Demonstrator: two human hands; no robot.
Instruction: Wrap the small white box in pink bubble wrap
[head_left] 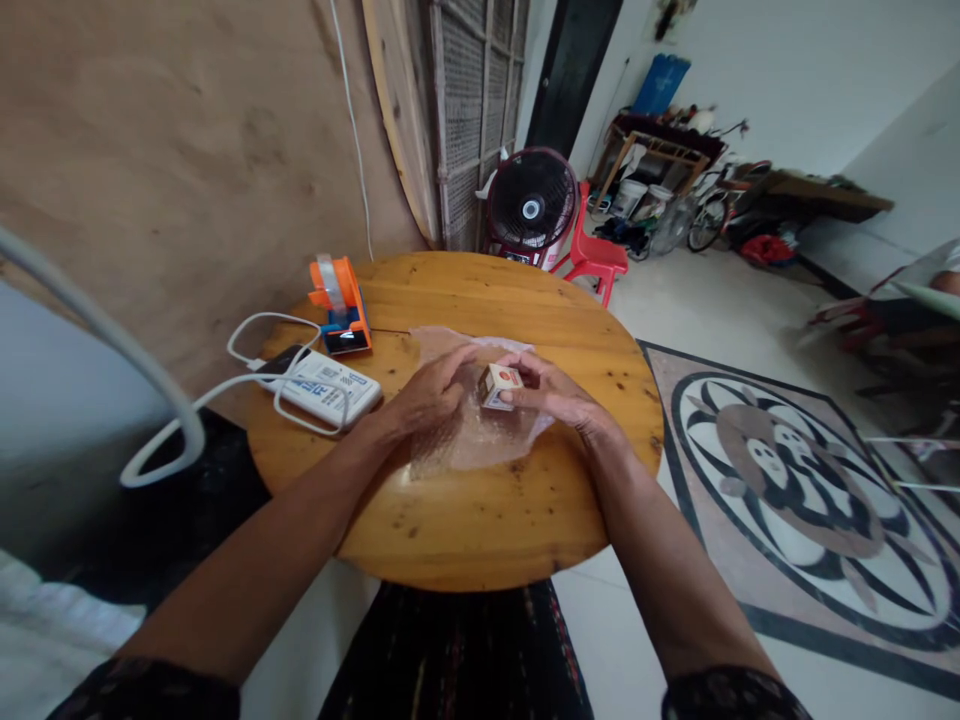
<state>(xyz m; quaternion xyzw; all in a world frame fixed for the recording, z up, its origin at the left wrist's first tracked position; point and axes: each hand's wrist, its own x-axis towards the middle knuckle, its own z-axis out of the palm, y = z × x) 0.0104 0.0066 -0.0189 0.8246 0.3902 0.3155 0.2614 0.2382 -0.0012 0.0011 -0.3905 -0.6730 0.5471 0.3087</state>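
Note:
A small white-and-tan cardboard box [499, 388] with red print sits above a sheet of bubble wrap [465, 440]. My right hand [551, 390] is closed round the box, thumb on the near side and fingers behind. To the left of the box, my left hand [435, 392] lies on the wrap with its fingers stretched out, apart from the box. The clear, slightly pink wrap is spread flat and creased under both hands on the round wooden table [450, 545].
On the table's left are a white power bank [337, 390] with a looping white cable and an orange tape dispenser [335, 285]. Behind the table stand a fan [531, 205] and a red plastic chair [596, 250]. A wall runs along the left.

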